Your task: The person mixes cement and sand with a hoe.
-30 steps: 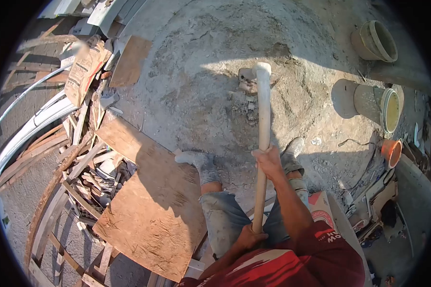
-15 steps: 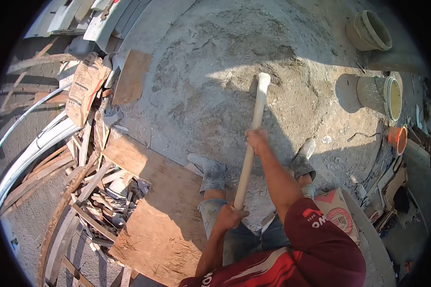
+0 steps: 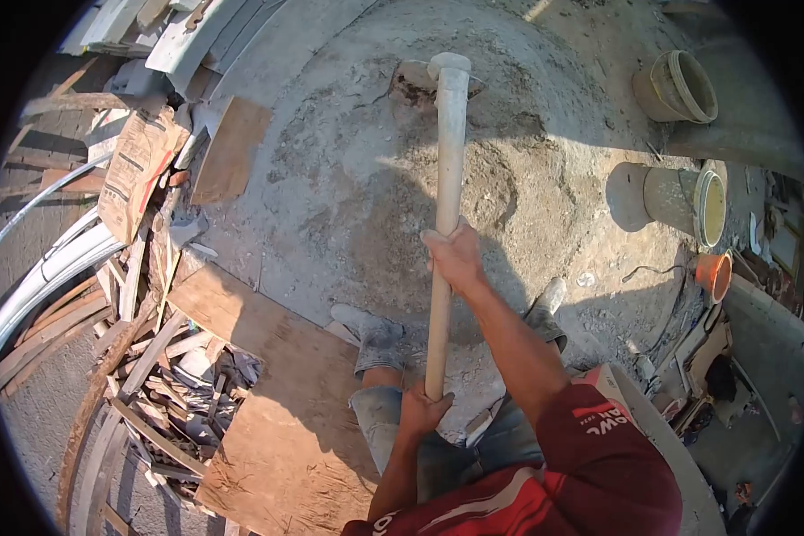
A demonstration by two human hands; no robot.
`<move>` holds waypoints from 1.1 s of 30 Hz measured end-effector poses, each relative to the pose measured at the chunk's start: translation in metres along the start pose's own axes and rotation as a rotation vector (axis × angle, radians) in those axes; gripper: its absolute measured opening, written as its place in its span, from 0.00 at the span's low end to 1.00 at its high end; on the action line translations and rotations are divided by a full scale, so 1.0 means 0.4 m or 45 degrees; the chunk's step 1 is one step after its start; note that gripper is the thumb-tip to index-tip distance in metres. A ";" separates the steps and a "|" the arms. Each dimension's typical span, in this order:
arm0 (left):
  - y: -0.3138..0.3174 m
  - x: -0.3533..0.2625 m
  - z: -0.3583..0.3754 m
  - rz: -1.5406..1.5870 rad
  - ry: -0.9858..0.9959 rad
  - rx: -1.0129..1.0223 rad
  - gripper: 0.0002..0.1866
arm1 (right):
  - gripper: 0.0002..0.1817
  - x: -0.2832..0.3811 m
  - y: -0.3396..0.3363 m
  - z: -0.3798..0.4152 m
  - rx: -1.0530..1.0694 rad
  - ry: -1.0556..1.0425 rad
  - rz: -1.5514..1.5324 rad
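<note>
A long pale wooden handle point(image 3: 449, 152) runs up the middle of the view, its whitish far end over the grey, crumbly mound point(image 3: 348, 179). Around its lower end my left hand point(image 3: 424, 409) is closed. Farther up, my right hand point(image 3: 456, 257) grips the same handle with its fingers wrapped round it. A broken patch of material with a dark hollow point(image 3: 413, 85) lies beside the handle's far end; whatever head the tool has is mostly hidden. My feet stand at the near edge of the mound.
Two pale buckets point(image 3: 674, 87) and a small orange bucket point(image 3: 714, 275) are on the right. Plywood point(image 3: 286, 420) lies near my left leg. Scrap wood point(image 3: 161, 393), white pipes point(image 3: 49, 286) and a paper sack point(image 3: 138, 170) are on the left.
The handle's far end has moved up and slightly left in the view and looks larger. My right hand has moved slightly up and left along with it. Both hands still hold the handle.
</note>
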State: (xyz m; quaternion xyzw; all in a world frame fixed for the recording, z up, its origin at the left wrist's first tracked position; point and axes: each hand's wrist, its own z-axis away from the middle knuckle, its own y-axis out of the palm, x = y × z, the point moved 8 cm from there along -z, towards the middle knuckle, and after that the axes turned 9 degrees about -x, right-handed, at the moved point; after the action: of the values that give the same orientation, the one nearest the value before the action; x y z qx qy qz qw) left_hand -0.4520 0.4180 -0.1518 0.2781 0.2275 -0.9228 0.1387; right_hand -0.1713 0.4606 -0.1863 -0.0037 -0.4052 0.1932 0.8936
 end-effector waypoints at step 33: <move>0.283 -0.328 0.372 -0.982 0.246 0.264 0.26 | 0.09 -0.352 -0.741 0.134 -0.091 0.634 -1.439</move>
State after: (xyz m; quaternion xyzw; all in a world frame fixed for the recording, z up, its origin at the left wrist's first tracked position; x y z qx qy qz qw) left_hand -0.3699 0.2641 -0.0048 0.2703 0.2330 -0.8948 -0.2683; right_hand -0.1927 0.1291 -0.2037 0.1364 -0.1300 -0.3304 0.9248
